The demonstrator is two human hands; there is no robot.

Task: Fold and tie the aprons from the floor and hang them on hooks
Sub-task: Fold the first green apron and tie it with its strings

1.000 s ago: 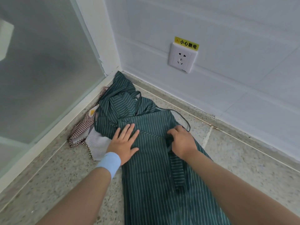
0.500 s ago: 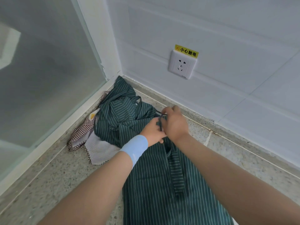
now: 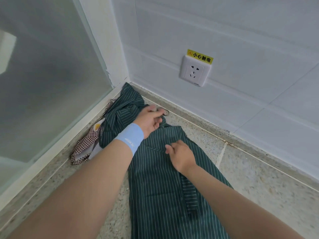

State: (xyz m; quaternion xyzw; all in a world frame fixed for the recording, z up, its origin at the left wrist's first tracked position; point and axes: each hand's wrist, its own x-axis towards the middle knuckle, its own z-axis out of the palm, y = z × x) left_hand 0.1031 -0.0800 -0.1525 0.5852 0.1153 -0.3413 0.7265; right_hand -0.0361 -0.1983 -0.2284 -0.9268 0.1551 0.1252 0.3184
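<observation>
A dark green striped apron [image 3: 155, 195] lies along the speckled floor, its top bunched into the corner. My left hand [image 3: 149, 119], with a light blue wristband, reaches over the bunched top. Its motion-blurred fingers curl round a thin dark strap [image 3: 164, 113] near the wall's base. My right hand [image 3: 179, 156] sits on the middle of the apron and pinches a folded edge of the cloth with curled fingers. A wide striped tie [image 3: 189, 195] runs down the apron beside my right forearm. A brown checked apron [image 3: 84, 146] lies crumpled, partly under the green one's left side.
A frosted glass panel [image 3: 48, 80] in a white frame closes off the left. The white tiled wall carries a power socket [image 3: 195, 71] with a yellow warning label. Bare speckled floor [image 3: 259, 178] stretches to the right.
My hands were together at the strap. The left one has since moved farther toward the wall with it. My right hand has dropped back onto the middle of the apron.
</observation>
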